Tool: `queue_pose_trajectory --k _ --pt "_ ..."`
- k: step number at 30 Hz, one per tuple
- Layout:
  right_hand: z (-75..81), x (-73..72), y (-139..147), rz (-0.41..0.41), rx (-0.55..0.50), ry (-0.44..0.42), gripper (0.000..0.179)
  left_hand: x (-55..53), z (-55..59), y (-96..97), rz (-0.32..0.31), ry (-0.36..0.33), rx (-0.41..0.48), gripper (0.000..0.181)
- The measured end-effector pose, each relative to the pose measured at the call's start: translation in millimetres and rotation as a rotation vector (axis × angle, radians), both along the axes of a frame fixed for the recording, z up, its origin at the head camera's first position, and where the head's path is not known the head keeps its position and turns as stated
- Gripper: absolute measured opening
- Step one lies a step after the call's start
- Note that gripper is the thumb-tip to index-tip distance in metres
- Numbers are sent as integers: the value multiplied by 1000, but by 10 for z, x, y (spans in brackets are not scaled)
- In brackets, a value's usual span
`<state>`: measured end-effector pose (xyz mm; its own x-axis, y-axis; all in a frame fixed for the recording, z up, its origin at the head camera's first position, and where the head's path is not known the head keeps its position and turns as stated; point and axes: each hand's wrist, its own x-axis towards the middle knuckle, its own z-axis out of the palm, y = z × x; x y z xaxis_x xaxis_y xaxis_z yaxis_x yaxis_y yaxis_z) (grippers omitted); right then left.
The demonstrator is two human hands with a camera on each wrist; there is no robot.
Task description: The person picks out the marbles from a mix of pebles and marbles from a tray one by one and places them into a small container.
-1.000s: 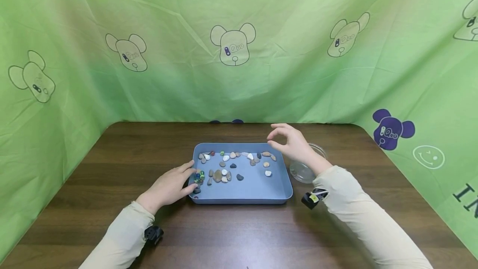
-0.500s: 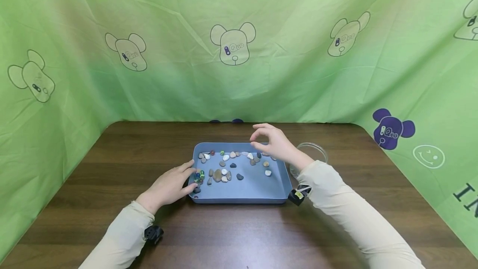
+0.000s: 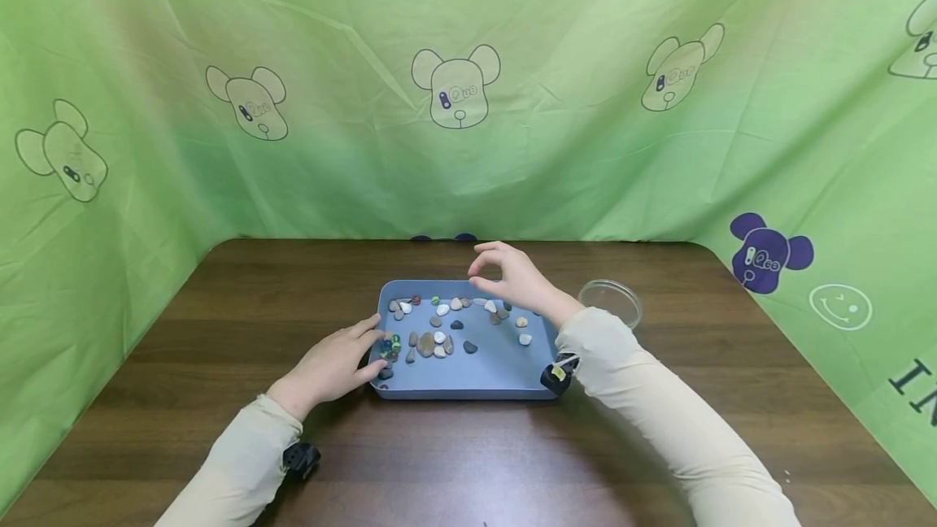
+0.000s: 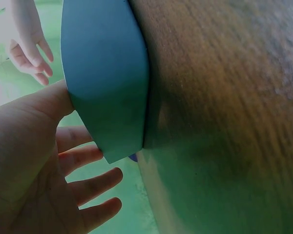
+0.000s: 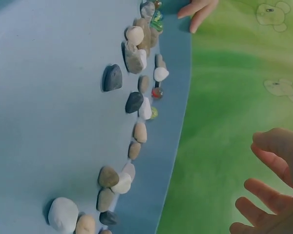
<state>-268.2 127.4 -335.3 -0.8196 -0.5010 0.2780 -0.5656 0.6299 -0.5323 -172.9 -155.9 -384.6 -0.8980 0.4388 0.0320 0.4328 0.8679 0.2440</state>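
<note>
A blue tray [image 3: 505, 371] holds several pebbles [image 3: 426, 345] and glass marbles [image 3: 396, 342]. My left hand [image 3: 328, 368] rests at the tray's left side, fingertips over the rim by the marbles. In the left wrist view its thumb [image 4: 53, 97] crosses the rim and the other fingers spread loosely past the corner. My right hand [image 3: 516, 276] hovers over the tray's back edge, thumb and index finger bent toward each other with a gap and no object visible between them. The right wrist view shows a red marble [image 5: 157, 92] and a green marble [image 5: 154, 113] among pebbles along the back wall.
Right of the tray stands a clear glass jar [image 3: 613, 301], partly behind the right forearm. The brown wooden table [image 3: 454, 462] is backed by a green printed cloth [image 3: 351, 153]. Dark cameras are strapped to both wrists.
My right hand has moved left, from beside the glass jar to over the tray's back edge, uncovering the jar's rim. The left hand, tray and stones stay as they were.
</note>
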Motion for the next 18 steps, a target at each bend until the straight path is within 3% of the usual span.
queue_pose_trajectory --k 18 --pt "-178 -170 -179 11 50 -41 11 4 -8 10 6 -2 -3 47"
